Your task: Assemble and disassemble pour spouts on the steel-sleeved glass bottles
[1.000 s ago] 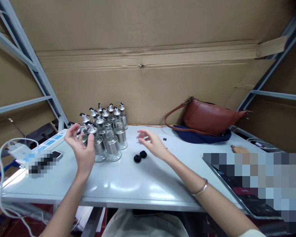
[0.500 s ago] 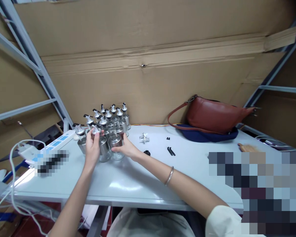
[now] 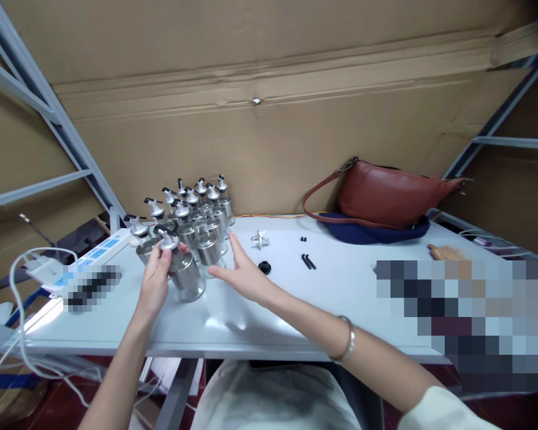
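Several clear glass bottles with silver metal sleeves stand grouped at the left, most topped by silver pour spouts with black flip caps. My left hand [image 3: 156, 276] is closed round the neck of the front spouted bottle [image 3: 187, 278], which leans slightly left. An uncapped bottle [image 3: 207, 248] stands beside it, to the right. Close to that one's right side is my right hand [image 3: 247, 273], thumb and fingers spread, holding nothing. I cannot tell whether its thumb touches the glass. Left of my left hand is another spouted bottle [image 3: 146, 249].
Right of the bottles lie silver spout pieces [image 3: 260, 239], a round black part [image 3: 264, 267], two tiny black pieces [image 3: 303, 239] and two black strips [image 3: 309, 261]. A brown bag [image 3: 385, 194] rests on dark blue cloth [image 3: 372, 234]. A white power strip [image 3: 103, 254] lies left.
My right hand has come away from the uncapped bottle and opened. The front spouted bottle in my left hand has shifted towards me and tilted. The view has dipped slightly.
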The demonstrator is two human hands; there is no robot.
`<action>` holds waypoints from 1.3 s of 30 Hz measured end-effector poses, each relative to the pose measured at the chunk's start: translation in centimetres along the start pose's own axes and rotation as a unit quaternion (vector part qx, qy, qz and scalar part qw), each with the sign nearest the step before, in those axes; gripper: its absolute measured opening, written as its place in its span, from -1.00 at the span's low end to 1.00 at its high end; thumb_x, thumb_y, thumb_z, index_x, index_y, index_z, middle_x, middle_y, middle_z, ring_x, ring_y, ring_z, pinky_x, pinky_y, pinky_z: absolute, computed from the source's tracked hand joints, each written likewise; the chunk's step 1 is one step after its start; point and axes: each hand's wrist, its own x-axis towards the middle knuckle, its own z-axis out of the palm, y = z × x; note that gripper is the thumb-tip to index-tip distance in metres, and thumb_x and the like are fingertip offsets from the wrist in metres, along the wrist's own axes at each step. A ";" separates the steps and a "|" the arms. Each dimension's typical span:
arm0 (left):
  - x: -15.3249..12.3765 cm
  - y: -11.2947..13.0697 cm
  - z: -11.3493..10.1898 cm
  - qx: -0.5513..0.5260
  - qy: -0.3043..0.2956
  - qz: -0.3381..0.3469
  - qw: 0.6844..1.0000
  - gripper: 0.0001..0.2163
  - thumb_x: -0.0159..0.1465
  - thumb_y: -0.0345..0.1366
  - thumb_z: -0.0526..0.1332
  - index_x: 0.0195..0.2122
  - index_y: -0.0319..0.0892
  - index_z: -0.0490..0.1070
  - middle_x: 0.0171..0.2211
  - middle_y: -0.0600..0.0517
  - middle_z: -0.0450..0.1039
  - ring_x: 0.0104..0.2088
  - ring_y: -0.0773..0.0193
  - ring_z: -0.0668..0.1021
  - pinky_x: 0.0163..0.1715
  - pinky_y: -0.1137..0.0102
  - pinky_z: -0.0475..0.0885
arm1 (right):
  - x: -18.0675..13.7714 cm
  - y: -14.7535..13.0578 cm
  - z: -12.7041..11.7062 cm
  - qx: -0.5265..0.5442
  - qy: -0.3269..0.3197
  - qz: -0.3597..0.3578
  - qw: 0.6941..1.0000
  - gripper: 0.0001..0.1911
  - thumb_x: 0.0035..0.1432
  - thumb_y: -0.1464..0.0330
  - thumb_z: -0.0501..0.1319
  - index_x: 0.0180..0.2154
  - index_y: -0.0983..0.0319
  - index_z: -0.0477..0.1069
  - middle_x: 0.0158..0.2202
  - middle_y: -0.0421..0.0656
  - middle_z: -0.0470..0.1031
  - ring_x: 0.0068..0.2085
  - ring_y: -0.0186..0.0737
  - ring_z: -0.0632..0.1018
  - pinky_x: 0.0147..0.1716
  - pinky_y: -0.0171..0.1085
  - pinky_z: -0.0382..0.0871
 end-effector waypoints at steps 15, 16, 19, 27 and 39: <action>-7.1 5.1 8.7 -0.010 -0.325 0.000 0.946 -0.56 0.31 0.03 -0.03 0.13 -0.05 0.23 0.07 -0.03 0.35 0.10 0.11 0.38 0.08 0.29 0.33 | -10.3 -4.7 -4.8 -0.039 0.137 -0.082 0.986 -0.64 0.21 0.18 0.12 0.05 -0.04 0.36 0.07 -0.13 0.29 0.14 -0.12 0.33 0.15 -0.11 0.24; -7.1 5.2 9.3 -0.018 -0.338 0.004 0.941 -0.55 0.31 0.02 -0.04 0.14 -0.07 0.22 0.07 -0.05 0.35 0.08 0.11 0.40 0.09 0.29 0.32 | -10.6 -4.5 -5.0 -0.054 0.144 -0.085 0.984 -0.63 0.22 0.19 0.12 0.07 -0.04 0.34 0.10 -0.13 0.26 0.17 -0.12 0.30 0.17 -0.11 0.22; -7.5 5.4 10.5 -0.031 -0.363 0.002 0.931 -0.56 0.33 0.01 -0.06 0.14 -0.09 0.20 0.01 -0.06 0.37 0.00 0.15 0.44 0.05 0.30 0.33 | -11.1 -4.2 -5.9 -0.094 0.142 -0.100 0.980 -0.61 0.21 0.24 0.14 0.09 -0.06 0.30 0.17 -0.15 0.20 0.23 -0.11 0.22 0.20 -0.10 0.17; -9.4 5.1 12.9 -0.047 -0.300 0.024 0.952 -0.66 0.37 -0.07 -0.12 -0.04 -0.16 0.26 -0.12 -0.05 0.40 -0.18 0.25 0.46 -0.13 0.37 0.34 | -11.6 -3.9 -5.9 -0.084 0.135 -0.120 0.980 -0.60 0.28 0.31 0.05 0.15 0.03 0.24 0.15 -0.12 0.30 0.17 -0.11 0.34 0.15 -0.11 0.23; -9.5 3.9 14.0 -0.069 -0.248 0.103 0.961 -0.69 0.37 -0.07 -0.10 -0.04 -0.14 0.23 -0.22 0.00 0.40 -0.25 0.30 0.46 -0.21 0.43 0.32 | -11.3 -3.3 -5.2 -0.067 0.186 -0.164 0.967 -0.63 0.28 0.31 0.07 0.10 -0.02 0.29 0.10 -0.17 0.35 0.13 -0.17 0.37 0.10 -0.19 0.28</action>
